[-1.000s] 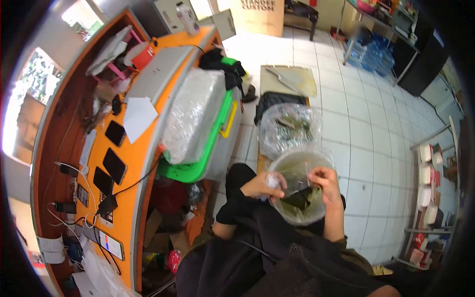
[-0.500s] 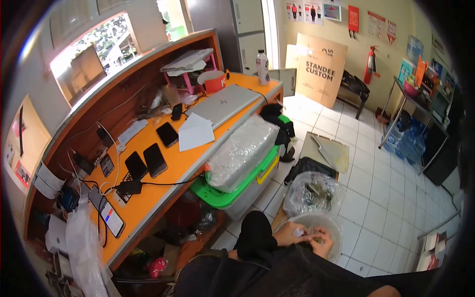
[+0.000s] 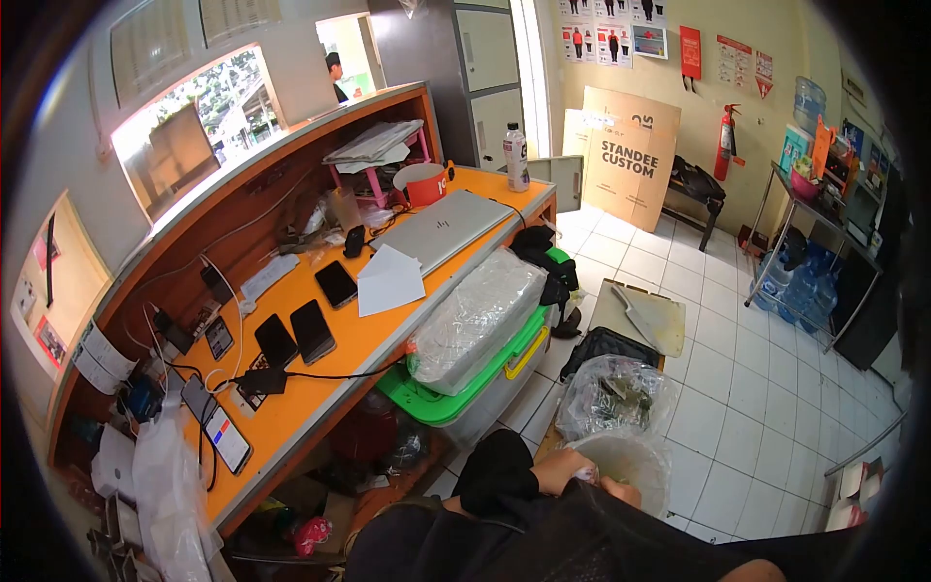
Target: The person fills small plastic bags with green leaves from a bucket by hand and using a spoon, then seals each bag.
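My left hand (image 3: 561, 469) is closed at the near rim of a whitish bucket (image 3: 648, 469), with a small pale thing (image 3: 585, 473) at its fingertips that is too small to name. Close beside it, my right hand (image 3: 621, 491) has its fingers curled; dark clothing covers its lower part, and what it holds is hidden. Just beyond the bucket lies an open clear plastic bag (image 3: 574, 415) with green leafy pieces (image 3: 626, 396) inside. Farther off, a knife (image 3: 635, 308) rests on a cutting board (image 3: 665, 328), next to a black tray-like thing (image 3: 609, 346).
An orange desk (image 3: 291, 388) at left carries several phones (image 3: 312, 332), a closed laptop (image 3: 448, 229) and a bottle (image 3: 516, 160). Beside it, a wrapped package (image 3: 477, 320) sits on a green-lidded box (image 3: 417, 400). A metal rack (image 3: 815, 209) stands at right. Another person (image 3: 336, 78) shows through an opening.
My view has tilted up, so the scene sits lower. Both hands are now lower in view and partly behind my clothing. A person has come into sight in the opening.
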`<action>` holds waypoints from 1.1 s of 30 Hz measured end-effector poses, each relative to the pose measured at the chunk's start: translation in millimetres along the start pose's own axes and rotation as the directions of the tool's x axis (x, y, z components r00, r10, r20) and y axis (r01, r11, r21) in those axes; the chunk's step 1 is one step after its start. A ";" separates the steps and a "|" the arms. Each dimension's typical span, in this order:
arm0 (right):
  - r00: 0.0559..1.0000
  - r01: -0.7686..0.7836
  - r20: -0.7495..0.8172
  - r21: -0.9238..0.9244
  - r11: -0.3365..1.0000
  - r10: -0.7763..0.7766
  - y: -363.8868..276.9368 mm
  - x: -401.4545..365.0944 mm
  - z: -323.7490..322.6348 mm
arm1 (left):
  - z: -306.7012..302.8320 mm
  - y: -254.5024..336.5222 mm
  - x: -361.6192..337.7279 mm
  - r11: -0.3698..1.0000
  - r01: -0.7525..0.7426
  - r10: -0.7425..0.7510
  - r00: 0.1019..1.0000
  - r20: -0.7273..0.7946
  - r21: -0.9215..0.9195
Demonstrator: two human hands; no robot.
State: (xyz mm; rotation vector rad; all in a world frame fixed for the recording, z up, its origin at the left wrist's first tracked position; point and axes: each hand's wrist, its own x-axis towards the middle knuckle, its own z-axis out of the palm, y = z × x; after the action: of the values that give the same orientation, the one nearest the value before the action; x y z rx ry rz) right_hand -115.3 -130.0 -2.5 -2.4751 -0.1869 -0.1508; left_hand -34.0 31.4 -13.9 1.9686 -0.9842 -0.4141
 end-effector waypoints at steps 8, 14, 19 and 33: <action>0.947 -0.042 -0.321 -0.090 0.995 0.011 12.0 4.8 -7.7 | 7.8 13.5 1.4 0.963 0.254 -0.243 0.963 -0.118 0.088; 0.899 -0.020 -0.438 0.032 0.999 0.032 -13.3 17.8 2.5 | 20.7 -3.7 10.3 0.897 0.132 -0.292 0.894 -0.341 -0.423; 0.955 -0.118 -0.277 -0.031 0.993 0.105 2.0 15.8 -3.9 | 14.9 0.1 11.5 0.976 -0.101 -0.047 0.769 -0.637 -0.194; 0.887 -0.290 0.139 0.910 0.297 0.440 14.2 7.0 -35.0 | 5.7 28.7 11.4 0.956 -0.197 0.076 0.882 -0.466 -0.217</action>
State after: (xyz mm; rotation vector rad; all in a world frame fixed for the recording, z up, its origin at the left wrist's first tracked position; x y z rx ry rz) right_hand -108.1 -161.9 17.6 -1.2740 0.3177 0.0032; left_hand -44.1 10.7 7.4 1.6392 -0.7187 0.0082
